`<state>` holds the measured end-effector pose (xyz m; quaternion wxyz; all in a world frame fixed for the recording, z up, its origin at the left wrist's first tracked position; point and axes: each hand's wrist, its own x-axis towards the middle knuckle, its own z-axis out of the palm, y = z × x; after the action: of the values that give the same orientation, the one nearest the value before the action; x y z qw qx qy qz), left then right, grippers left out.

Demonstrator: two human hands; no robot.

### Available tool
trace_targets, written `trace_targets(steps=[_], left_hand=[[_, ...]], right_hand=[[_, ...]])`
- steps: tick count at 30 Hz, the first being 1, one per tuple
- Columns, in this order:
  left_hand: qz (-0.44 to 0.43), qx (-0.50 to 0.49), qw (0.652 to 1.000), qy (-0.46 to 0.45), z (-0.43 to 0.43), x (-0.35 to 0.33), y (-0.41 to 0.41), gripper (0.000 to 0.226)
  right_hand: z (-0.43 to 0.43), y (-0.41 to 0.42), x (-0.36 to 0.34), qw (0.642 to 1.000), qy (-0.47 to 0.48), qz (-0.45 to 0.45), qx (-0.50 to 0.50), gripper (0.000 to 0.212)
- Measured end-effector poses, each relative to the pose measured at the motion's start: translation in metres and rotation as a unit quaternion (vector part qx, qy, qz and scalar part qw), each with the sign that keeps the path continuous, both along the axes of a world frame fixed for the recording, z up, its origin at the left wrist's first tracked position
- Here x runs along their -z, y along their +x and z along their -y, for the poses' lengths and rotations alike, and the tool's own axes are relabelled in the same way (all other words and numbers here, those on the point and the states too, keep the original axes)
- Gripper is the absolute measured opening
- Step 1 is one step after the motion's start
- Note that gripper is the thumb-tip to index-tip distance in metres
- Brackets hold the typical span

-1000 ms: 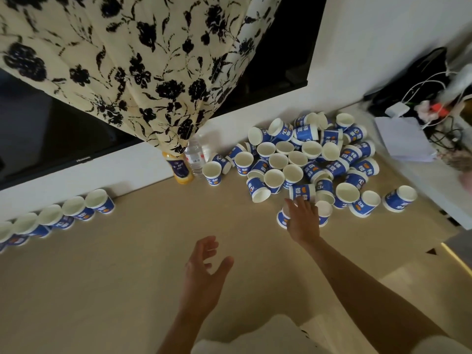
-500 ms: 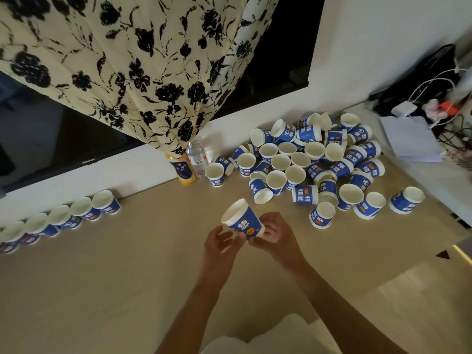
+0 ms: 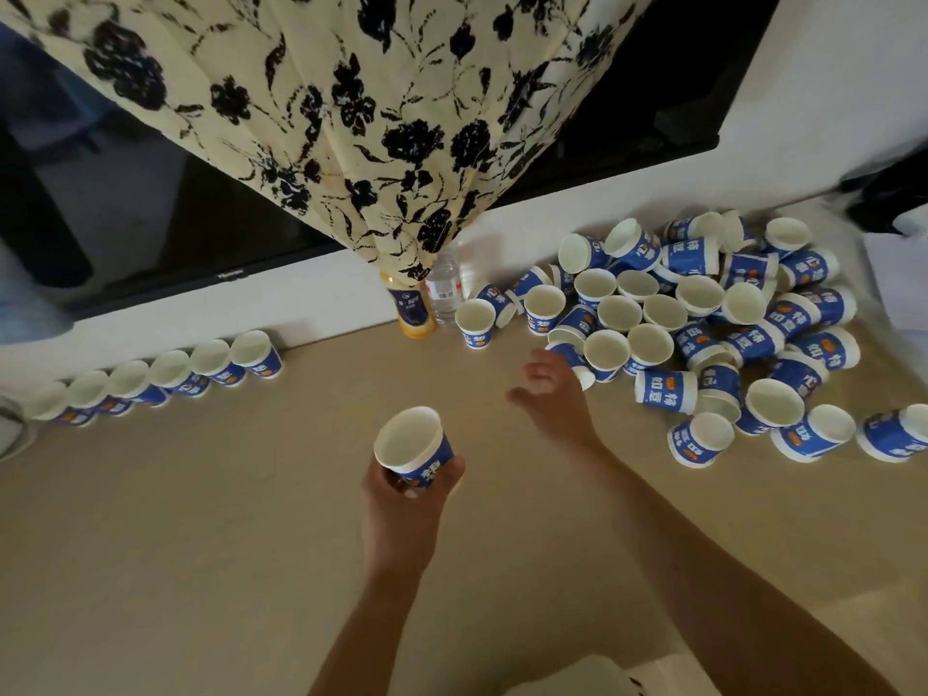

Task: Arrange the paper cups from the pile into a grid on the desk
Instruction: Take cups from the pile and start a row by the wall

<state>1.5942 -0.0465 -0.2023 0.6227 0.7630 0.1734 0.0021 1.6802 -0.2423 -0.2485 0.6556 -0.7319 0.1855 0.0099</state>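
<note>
The left hand [image 3: 401, 509] is gripping a blue-and-white paper cup [image 3: 413, 450] round its lower wall, mouth tilted upward, over the tan counter [image 3: 201, 545]. It is well apart from the row of upright paper cups [image 3: 165, 376] standing along the white wall.

The right hand [image 3: 550, 394] is blurred. It is hanging at the near edge of the jumbled pile of paper cups [image 3: 703, 324], fingers loosely spread and holding nothing.

The likeliest trouble is lying in that pile. Many cups are resting on their sides against one another, so a careless grab is probably going to send neighbours rolling across the counter. A wide sweep could also be tipping the orange juice bottle [image 3: 409, 308] or the clear water bottle [image 3: 444, 288] just beside it. Squeezing the held cup too hard is risking a dented wall.
</note>
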Motion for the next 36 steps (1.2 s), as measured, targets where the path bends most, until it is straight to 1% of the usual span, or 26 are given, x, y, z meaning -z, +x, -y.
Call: trace_targets(steps=[3, 5, 6, 9, 11, 16, 19, 21, 24, 26, 28, 31, 34, 36], left_hand=[[0.008, -0.010, 1.000, 0.011, -0.016, 0.005, -0.010, 0.054], [0.009, -0.023, 0.999, 0.023, -0.026, 0.011, -0.015, 0.058], [0.010, -0.031, 0.999, 0.029, -0.030, 0.012, -0.019, 0.060], [0.025, -0.044, 0.998, 0.037, -0.041, 0.010, -0.023, 0.067], [0.034, -0.040, 0.998, 0.035, -0.049, 0.012, -0.027, 0.069], [0.064, -0.049, 0.996, 0.044, -0.065, 0.020, -0.030, 0.072], [0.061, -0.065, 0.996, 0.031, -0.070, 0.025, -0.030, 0.073], [0.058, -0.057, 0.996, 0.023, -0.073, 0.027, -0.032, 0.074], [0.053, -0.057, 0.996, 0.032, -0.082, 0.031, -0.034, 0.070], [0.043, -0.066, 0.996, 0.044, -0.091, 0.034, -0.033, 0.068], [0.029, -0.082, 0.995, 0.044, -0.101, 0.036, -0.032, 0.069], [0.024, -0.113, 0.992, 0.048, -0.119, 0.044, -0.028, 0.072], [0.041, -0.140, 0.986, 0.082, -0.142, 0.052, -0.021, 0.074], [0.050, -0.150, 0.984, 0.077, -0.159, 0.056, -0.017, 0.072]], right_hand=[[-0.010, 0.065, 0.019, 0.988, -0.153, -0.010, 0.008, 0.064], [-0.019, 0.102, 0.037, 0.959, -0.282, -0.021, -0.010, 0.073], [-0.024, 0.115, 0.045, 0.945, -0.325, -0.034, -0.018, 0.080], [-0.036, 0.141, 0.057, 0.933, -0.353, -0.064, -0.039, 0.100], [-0.038, 0.155, 0.065, 0.922, -0.379, -0.069, -0.044, 0.109], [-0.042, 0.179, 0.083, 0.893, -0.441, -0.069, -0.062, 0.115], [-0.046, 0.185, 0.089, 0.878, -0.470, -0.063, -0.068, 0.108], [-0.049, 0.185, 0.093, 0.881, -0.467, -0.056, -0.061, 0.099], [-0.053, 0.169, 0.093, 0.905, -0.422, -0.048, -0.021, 0.088], [-0.062, 0.147, 0.093, 0.932, -0.361, -0.022, 0.016, 0.085], [-0.076, 0.122, 0.087, 0.959, -0.280, 0.015, 0.035, 0.080], [-0.099, 0.092, 0.075, 0.980, -0.197, 0.029, 0.007, 0.073], [-0.133, 0.079, 0.066, 0.985, -0.161, 0.041, -0.046, 0.071], [-0.161, 0.079, 0.063, 0.985, -0.144, 0.057, -0.071, 0.070]])
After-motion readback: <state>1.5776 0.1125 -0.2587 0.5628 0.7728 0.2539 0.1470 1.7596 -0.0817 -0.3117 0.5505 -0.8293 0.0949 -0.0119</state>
